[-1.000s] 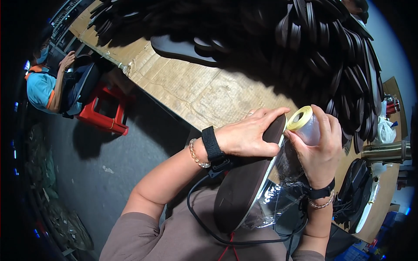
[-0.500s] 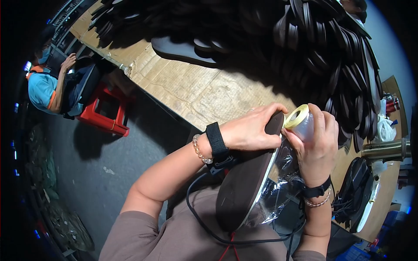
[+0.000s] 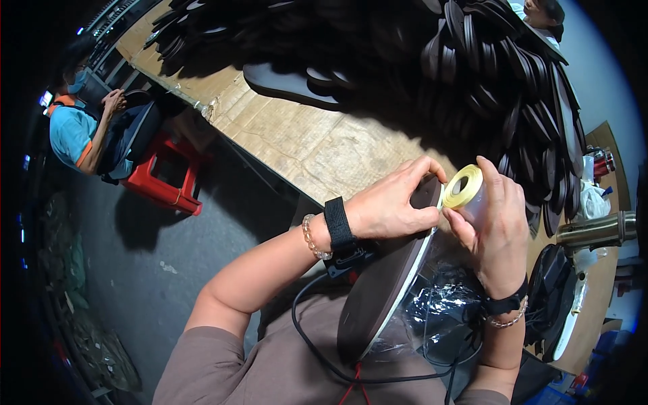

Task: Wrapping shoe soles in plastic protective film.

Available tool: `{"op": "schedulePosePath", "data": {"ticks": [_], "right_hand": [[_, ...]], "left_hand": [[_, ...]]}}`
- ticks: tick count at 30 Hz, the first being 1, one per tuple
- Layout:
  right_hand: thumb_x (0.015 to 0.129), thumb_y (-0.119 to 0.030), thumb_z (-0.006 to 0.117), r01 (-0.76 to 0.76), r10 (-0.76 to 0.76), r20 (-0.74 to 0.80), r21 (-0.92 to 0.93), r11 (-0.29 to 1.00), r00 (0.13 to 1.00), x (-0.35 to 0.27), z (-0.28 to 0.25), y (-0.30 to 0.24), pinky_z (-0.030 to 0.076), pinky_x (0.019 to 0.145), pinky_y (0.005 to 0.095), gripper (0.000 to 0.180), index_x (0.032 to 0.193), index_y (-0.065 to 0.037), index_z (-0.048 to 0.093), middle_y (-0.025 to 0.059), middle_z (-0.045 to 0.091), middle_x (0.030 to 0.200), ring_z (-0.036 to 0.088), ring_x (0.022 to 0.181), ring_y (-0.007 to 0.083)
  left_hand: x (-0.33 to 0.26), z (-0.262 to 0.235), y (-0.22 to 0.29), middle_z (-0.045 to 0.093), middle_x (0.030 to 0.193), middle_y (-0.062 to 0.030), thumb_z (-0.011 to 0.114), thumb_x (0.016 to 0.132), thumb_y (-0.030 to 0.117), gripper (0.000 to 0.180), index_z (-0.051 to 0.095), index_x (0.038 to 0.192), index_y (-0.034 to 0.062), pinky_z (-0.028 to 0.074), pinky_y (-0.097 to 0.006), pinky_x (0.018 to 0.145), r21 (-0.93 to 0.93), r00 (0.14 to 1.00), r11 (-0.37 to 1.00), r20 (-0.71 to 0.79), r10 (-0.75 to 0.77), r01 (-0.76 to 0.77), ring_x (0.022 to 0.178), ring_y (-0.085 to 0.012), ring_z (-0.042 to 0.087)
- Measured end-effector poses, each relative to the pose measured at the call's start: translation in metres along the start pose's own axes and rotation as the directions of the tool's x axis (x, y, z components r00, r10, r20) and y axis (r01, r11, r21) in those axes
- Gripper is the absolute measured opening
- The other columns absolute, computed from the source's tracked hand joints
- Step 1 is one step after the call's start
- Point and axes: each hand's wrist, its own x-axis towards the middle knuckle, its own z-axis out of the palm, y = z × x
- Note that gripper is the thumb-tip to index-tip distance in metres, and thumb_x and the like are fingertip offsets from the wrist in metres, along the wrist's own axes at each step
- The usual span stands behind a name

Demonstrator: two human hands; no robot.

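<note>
A dark brown shoe sole [image 3: 378,297] stands tilted on its edge above my lap, with a thin white line along its right side. My left hand [image 3: 398,199] pinches its upper end between thumb and fingers. My right hand [image 3: 499,229] is wrapped round a roll of clear film [image 3: 464,187] with a pale yellow end, held close beside the top of the sole. A loose, shiny sheet of clear film [image 3: 439,304] hangs between the sole and my right wrist. Where the film meets the sole's edge is partly hidden by my fingers.
A large heap of dark soles [image 3: 405,61] covers the far side of the cardboard-topped table [image 3: 317,145]. At the right are a metal cylinder [image 3: 594,231] and a black bag [image 3: 553,290]. A person [image 3: 84,128] sits by a red stool [image 3: 165,175] at the left; a cable crosses my lap.
My right hand has shifted slightly right with the roll, whose end now faces me more. The hanging film is spread wider. The left hand keeps its pinch on the sole.
</note>
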Motion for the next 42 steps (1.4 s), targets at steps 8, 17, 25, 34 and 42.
{"op": "schedulePosePath", "data": {"ticks": [8, 17, 25, 34, 42], "right_hand": [[0.068, -0.027, 0.092, 0.123, -0.150, -0.282, -0.111, 0.986, 0.948, -0.003, -0.013, -0.005, 0.051, 0.095, 0.0458, 0.081, 0.140, -0.003, 0.061, 0.0162, 0.066, 0.116, 0.062, 0.106, 0.0357], [0.064, -0.013, 0.094, 0.169, -0.167, -0.462, -0.039, 0.985, 0.871, 0.001, -0.018, -0.001, 0.052, 0.091, 0.0435, 0.076, 0.134, -0.004, 0.067, 0.0138, 0.071, 0.114, 0.065, 0.103, 0.0334], [0.066, -0.015, 0.094, -0.065, 0.029, -0.565, -0.043, 0.997, 0.825, -0.003, -0.016, 0.005, 0.053, 0.090, 0.0437, 0.072, 0.132, -0.005, 0.066, 0.0132, 0.071, 0.114, 0.067, 0.102, 0.0328], [0.102, -0.040, 0.071, -0.173, 0.585, 0.046, 0.972, 0.162, 0.810, -0.009, -0.013, 0.044, 0.056, 0.091, 0.0303, 0.052, 0.131, -0.001, 0.055, 0.0093, 0.069, 0.116, 0.067, 0.102, 0.0144], [0.111, -0.057, 0.039, 0.158, 0.908, 0.080, 0.975, -0.158, 0.410, -0.052, -0.017, 0.156, 0.050, 0.109, 0.0603, 0.058, 0.141, -0.009, 0.056, 0.0119, 0.065, 0.136, 0.062, 0.128, 0.0316]], "left_hand": [[0.001, 0.000, 0.027, 0.061, 0.113, -0.0128, 0.074, 0.085, 0.024, 0.045, 0.056, 0.123, 0.0062, 0.052, -0.040, 0.092, 0.033, 0.993, 0.996, -0.082, 0.081, -0.078, 0.106, -0.0276, 0.061], [-0.008, 0.003, 0.063, 0.059, 0.114, -0.0127, 0.072, 0.081, 0.018, 0.044, 0.056, 0.121, 0.0060, 0.051, -0.039, 0.095, 0.190, 0.965, 0.973, -0.198, 0.172, -0.134, 0.109, -0.0294, 0.061], [-0.012, 0.012, 0.074, 0.058, 0.110, -0.0121, 0.073, 0.080, 0.016, 0.045, 0.057, 0.121, 0.0049, 0.051, -0.038, 0.095, 0.252, 0.965, 0.954, -0.163, 0.206, -0.161, 0.106, -0.0271, 0.061], [-0.009, 0.013, 0.076, 0.054, 0.136, -0.0087, 0.076, 0.083, 0.013, 0.055, 0.052, 0.132, 0.0060, 0.048, -0.036, 0.107, -0.247, 0.991, 0.960, -0.001, 0.137, -0.133, 0.125, -0.0179, 0.056], [-0.022, -0.002, 0.052, 0.049, 0.150, -0.0170, 0.078, 0.082, 0.013, 0.063, 0.050, 0.138, 0.0037, 0.048, -0.036, 0.109, -0.561, 0.932, 0.749, -0.136, 0.337, -0.352, 0.132, -0.0203, 0.055]]}}
